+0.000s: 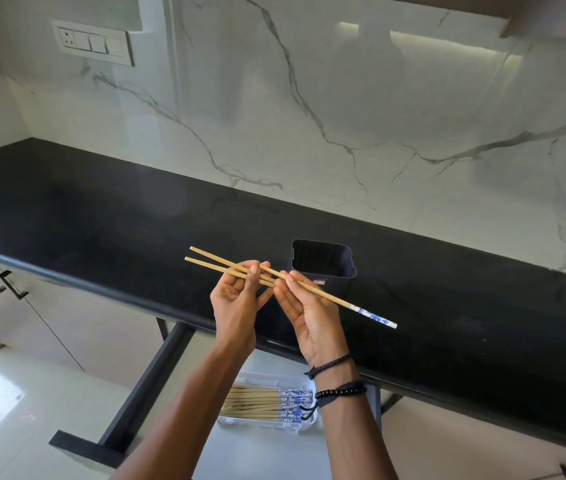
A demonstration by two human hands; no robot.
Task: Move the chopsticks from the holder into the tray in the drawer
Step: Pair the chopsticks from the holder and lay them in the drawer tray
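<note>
Above the front edge of the black counter (pixel 101 209), both hands hold a pair of chopsticks (pixel 330 301) almost level. The left hand (pixel 236 303) has its fingers curled round both sticks, thumb on top. The right hand (pixel 309 317), just beside it, pinches them between thumb and fingertips. The sticks are slim pale wood. The plain narrow tips point left and stand slightly apart. One stick runs out to the right and ends in a blue-and-white patterned section, while the far end of the other is hidden behind the right hand.

Just behind the hands, a dark square holder (pixel 323 271) stands upright on the counter near its edge. Below the counter a drawer (pixel 156 372) with a black frame is pulled out, and a white tray (pixel 264 425) lies in it. A row of chopsticks (pixel 257 403) of the same kind lies side by side in the tray, patterned ends to the right. Dark bands (pixel 340 389) circle the right wrist.
</note>
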